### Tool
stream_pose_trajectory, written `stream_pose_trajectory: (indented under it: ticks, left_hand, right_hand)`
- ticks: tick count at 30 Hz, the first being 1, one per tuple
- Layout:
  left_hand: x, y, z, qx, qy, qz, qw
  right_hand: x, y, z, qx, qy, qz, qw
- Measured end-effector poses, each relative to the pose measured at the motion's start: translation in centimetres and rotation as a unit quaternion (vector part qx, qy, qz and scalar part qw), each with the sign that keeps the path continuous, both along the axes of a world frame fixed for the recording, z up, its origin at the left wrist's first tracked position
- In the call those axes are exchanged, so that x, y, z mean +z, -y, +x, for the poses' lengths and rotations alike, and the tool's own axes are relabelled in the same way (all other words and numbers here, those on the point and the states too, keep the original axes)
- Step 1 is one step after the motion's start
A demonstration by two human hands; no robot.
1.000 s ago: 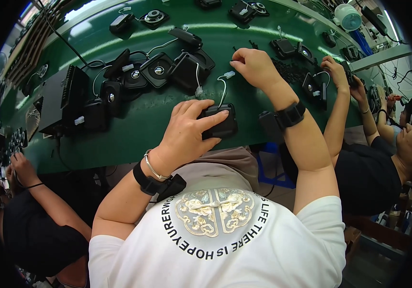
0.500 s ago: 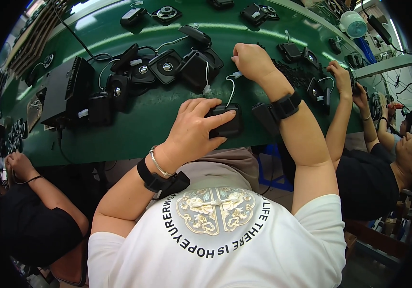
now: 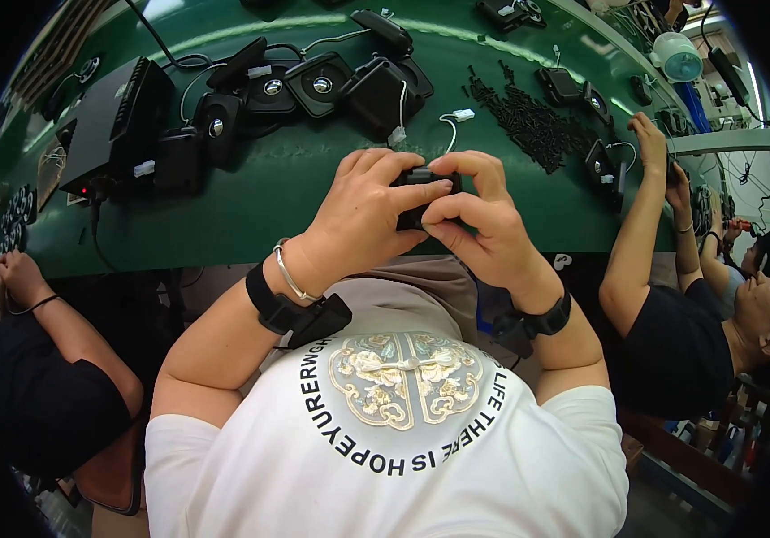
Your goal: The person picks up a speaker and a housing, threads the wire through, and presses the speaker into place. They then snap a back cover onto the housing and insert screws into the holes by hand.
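Note:
A small black speaker box (image 3: 417,176) is on the near part of the green table, largely covered by my hands. My left hand (image 3: 356,202) wraps round its left side, fingers across the top and forefinger stretched over it. At its right edge, my right hand (image 3: 490,208) is closed with thumb and forefinger together; whatever lies between them is too small or hidden to make out. A white cable with a white connector (image 3: 464,115) runs up from behind the box. Up and to the right of my right hand lies a heap of small black pieces (image 3: 533,130).
Several black speakers (image 3: 320,84) with white leads crowd the table beyond my left hand. A black power unit (image 3: 121,121) with a red light stands further left. Co-workers sit on both sides; one person's hand (image 3: 647,143) is near speakers at the right.
My right hand has come back from over the heap of small black pieces to the speaker box, its fingers now at the box's right edge. My left hand stays on the box.

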State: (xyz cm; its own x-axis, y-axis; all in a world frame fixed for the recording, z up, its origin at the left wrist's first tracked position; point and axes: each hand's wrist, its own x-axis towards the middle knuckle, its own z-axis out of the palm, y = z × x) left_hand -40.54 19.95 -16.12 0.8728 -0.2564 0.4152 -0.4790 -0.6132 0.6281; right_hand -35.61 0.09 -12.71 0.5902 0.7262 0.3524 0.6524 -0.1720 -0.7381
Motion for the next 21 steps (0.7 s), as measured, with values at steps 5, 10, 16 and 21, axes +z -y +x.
stream_pose_trajectory:
  ticks: [5, 10, 16, 21]
  left_hand:
    - [-0.1, -0.1, -0.2, -0.004, 0.009, 0.026, 1.000]
    - [-0.2, 0.0, -0.4, 0.005, 0.007, 0.025, 1.000]
    - [-0.3, -0.1, -0.4, 0.007, 0.002, 0.023, 1.000]
    - [-0.2, -0.2, -0.3, 0.004, 0.003, 0.027, 1.000]
  right_hand:
    - [-0.8, -0.5, 0.8, -0.097, 0.023, 0.030, 0.995]
    - [0.5, -2.6, 3.4, -0.069, 0.028, -0.074, 0.994]
    - [-0.1, -3.0, 4.0, -0.047, 0.045, -0.131, 0.989]
    - [-0.3, -3.1, 4.3, -0.030, 0.000, -0.103, 0.994]
